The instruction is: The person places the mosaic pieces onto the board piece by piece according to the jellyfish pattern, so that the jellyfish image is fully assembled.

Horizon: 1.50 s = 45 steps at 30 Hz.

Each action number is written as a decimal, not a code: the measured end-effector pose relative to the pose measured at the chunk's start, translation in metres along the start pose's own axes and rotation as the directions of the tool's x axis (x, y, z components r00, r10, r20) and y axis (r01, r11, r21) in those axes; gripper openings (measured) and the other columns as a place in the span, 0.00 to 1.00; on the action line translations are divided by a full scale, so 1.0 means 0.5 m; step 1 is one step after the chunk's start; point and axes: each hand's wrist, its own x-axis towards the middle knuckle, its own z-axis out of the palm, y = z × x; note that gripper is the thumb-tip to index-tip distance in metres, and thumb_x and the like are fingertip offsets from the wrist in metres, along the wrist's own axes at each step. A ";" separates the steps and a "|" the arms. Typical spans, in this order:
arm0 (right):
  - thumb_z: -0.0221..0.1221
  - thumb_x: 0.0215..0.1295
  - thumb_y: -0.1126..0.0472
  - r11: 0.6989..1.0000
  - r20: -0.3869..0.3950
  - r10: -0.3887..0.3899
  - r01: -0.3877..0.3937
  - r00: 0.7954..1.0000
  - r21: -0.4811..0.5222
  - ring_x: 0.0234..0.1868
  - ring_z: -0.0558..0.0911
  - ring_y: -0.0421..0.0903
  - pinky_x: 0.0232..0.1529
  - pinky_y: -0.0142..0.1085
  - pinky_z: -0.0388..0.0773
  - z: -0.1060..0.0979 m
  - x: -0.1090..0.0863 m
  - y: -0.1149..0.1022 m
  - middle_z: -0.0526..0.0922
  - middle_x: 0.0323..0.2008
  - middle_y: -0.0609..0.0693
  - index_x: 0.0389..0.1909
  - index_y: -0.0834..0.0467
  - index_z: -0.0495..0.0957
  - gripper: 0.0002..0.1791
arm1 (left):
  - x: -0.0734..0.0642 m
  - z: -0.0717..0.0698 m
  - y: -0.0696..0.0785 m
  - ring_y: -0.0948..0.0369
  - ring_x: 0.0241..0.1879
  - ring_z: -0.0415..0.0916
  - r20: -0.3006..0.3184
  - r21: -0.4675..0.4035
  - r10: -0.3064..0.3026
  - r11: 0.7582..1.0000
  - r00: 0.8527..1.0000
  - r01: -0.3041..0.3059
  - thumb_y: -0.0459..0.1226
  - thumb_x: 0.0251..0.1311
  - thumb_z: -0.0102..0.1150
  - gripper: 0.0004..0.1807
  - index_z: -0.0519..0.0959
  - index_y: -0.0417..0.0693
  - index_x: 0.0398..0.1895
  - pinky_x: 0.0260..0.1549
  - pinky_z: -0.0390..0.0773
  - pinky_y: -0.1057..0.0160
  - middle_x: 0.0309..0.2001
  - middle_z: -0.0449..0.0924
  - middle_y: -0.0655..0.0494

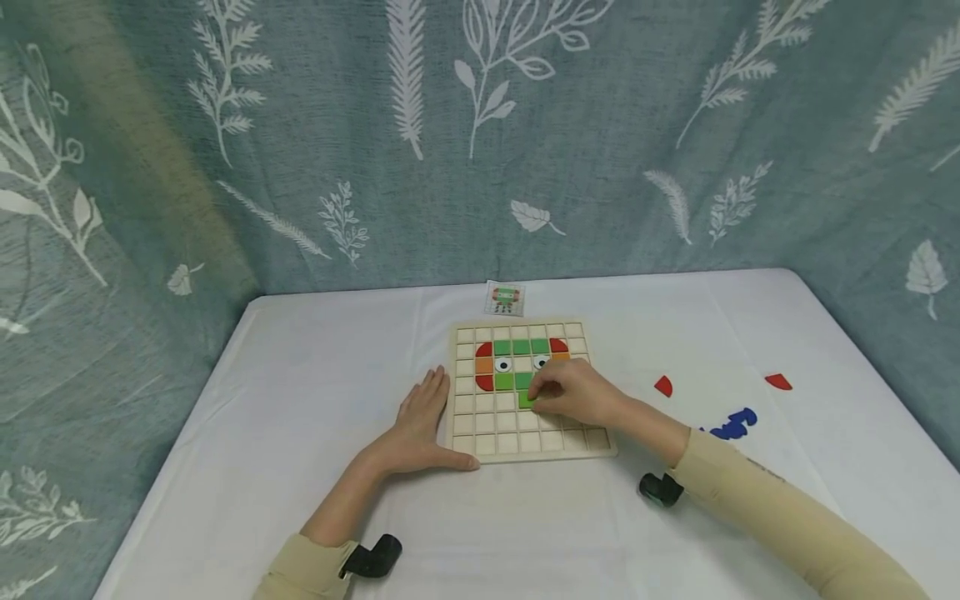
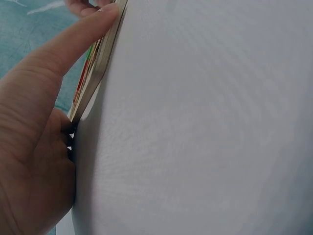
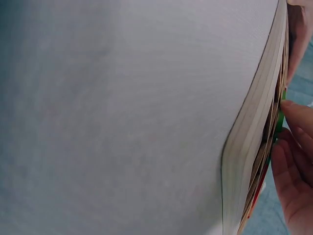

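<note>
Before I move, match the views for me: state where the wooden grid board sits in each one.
Head: the wooden grid board lies just right of centre, below mid-height.
Left wrist: it shows edge-on at upper left, beside the left hand.
Right wrist: it shows edge-on down the right side, left of the right hand.
Shared landmark: the white tablecloth beneath it.

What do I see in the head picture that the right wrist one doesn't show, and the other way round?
Only the head view shows the small picture card, the eye tiles, two loose red pieces and the blue pieces.

Only the right wrist view shows the grid board's layered side edge up close.

Both show the grid board, the right hand pinching a green tile, some of the left hand, the white tablecloth and the blue-green curtain.
</note>
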 end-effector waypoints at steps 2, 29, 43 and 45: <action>0.69 0.59 0.64 1.000 -0.001 -0.020 0.020 1.000 -0.010 0.37 0.78 0.38 0.38 0.31 0.78 -0.001 -0.002 -0.001 0.83 0.35 0.41 0.33 0.53 0.85 0.04 | 0.002 0.002 0.001 0.48 0.76 0.25 0.001 0.003 0.004 1.000 1.000 -0.004 0.60 0.39 0.75 0.74 0.35 0.32 0.75 0.71 0.32 0.46 0.77 0.30 0.39; 0.68 0.59 0.61 0.880 -0.238 0.424 -0.459 0.874 -0.120 0.35 0.76 0.48 0.36 0.41 0.76 -0.148 -0.205 0.118 0.80 0.34 0.53 0.43 0.64 0.78 0.15 | 0.005 0.006 0.004 0.49 0.76 0.24 -0.006 -0.018 -0.014 1.000 1.000 0.014 0.61 0.38 0.74 0.75 0.36 0.33 0.76 0.71 0.31 0.45 0.77 0.30 0.40; 0.68 0.59 0.64 0.914 -0.221 0.367 -0.394 0.904 -0.093 0.36 0.79 0.46 0.38 0.41 0.78 -0.139 -0.200 0.120 0.82 0.34 0.49 0.44 0.62 0.81 0.13 | 0.004 0.002 0.004 0.48 0.76 0.24 -0.004 -0.015 -0.011 1.000 1.000 0.011 0.61 0.39 0.74 0.74 0.36 0.33 0.76 0.70 0.31 0.45 0.77 0.30 0.40; 0.68 0.59 0.64 0.914 -0.222 0.372 -0.397 0.901 -0.080 0.36 0.80 0.46 0.38 0.41 0.78 -0.138 -0.198 0.118 0.82 0.34 0.49 0.44 0.61 0.81 0.13 | 0.004 0.003 0.004 0.49 0.76 0.24 -0.003 -0.008 -0.013 1.000 1.000 0.013 0.61 0.39 0.74 0.74 0.36 0.33 0.76 0.70 0.31 0.45 0.77 0.30 0.40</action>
